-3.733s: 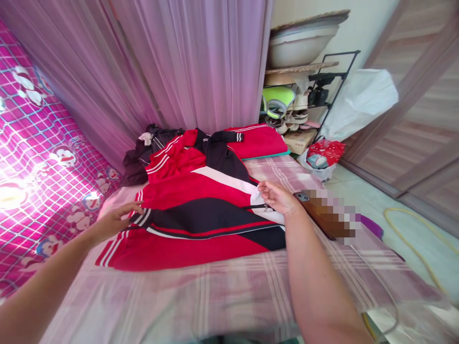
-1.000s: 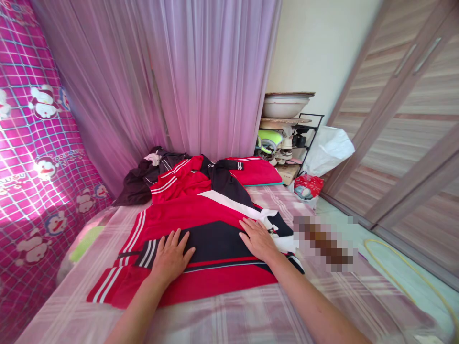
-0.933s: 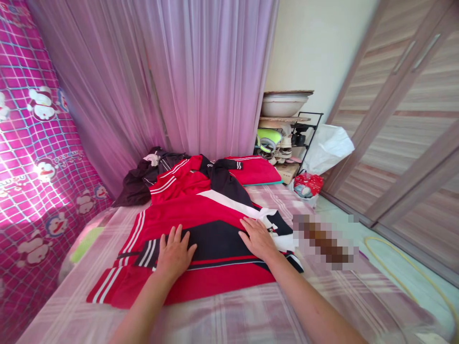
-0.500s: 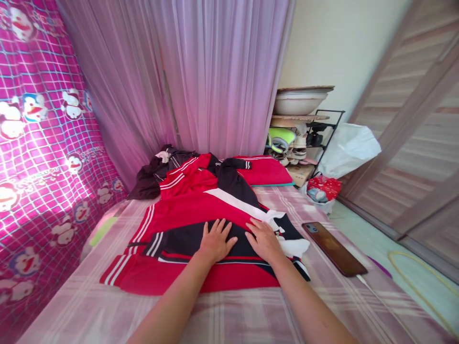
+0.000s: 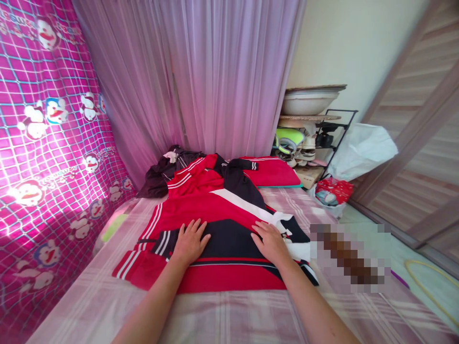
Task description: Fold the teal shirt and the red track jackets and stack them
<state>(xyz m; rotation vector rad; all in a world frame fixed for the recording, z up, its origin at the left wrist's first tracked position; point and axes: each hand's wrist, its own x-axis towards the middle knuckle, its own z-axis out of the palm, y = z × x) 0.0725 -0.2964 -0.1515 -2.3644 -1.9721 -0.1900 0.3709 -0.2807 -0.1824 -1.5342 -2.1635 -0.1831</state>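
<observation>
A red, black and white jacket (image 5: 222, 239) lies spread on the bed, its collar toward the right and its striped hem and cuffs toward the left. One black sleeve is laid across its front. My left hand (image 5: 191, 241) rests flat on that sleeve near the striped cuff, fingers spread. Flat on the jacket close to the white collar is my right hand (image 5: 269, 241), fingers stretched out. The jacket's other sleeve (image 5: 240, 184) extends away from me toward the back.
Behind the jacket lie a dark heap of clothes (image 5: 156, 177) and a folded red garment (image 5: 274, 172). A pixelated brown object (image 5: 349, 258) is on the bed at right. Beyond stand a shoe rack (image 5: 339, 138), a white bag (image 5: 366, 148) and purple curtains (image 5: 229, 81).
My left hand has slid left along the black sleeve toward its cuff. My right hand stays near the collar. The view has shifted slightly, and the object at right is now pixelated.
</observation>
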